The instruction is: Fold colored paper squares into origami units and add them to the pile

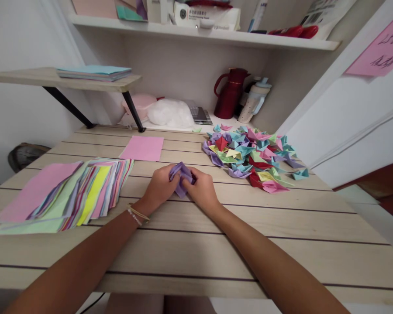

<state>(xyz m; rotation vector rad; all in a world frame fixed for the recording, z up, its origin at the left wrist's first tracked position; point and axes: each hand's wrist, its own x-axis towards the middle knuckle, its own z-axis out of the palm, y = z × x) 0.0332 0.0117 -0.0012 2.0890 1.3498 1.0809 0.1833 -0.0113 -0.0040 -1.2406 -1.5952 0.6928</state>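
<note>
Between my two hands is a partly folded piece of purple origami paper (180,188), just above the middle of the table. My left hand (161,185) is closed on its left side, and my right hand (201,187) pinches its right side, thumbs turned inward. A pile of folded paper boats (245,150) in many colours lies to the right of my hands. On the left a fanned stack of coloured paper sheets (94,187) is spread out. One pink paper sheet (144,148) lies flat just beyond my left hand.
The slatted wooden table (196,248) ends near my lap. A small raised shelf (94,83) on black legs stands at the back left. Behind the boats are a dark red jug (229,96) and a pale bottle (253,102). A white bundle (170,113) sits at the back.
</note>
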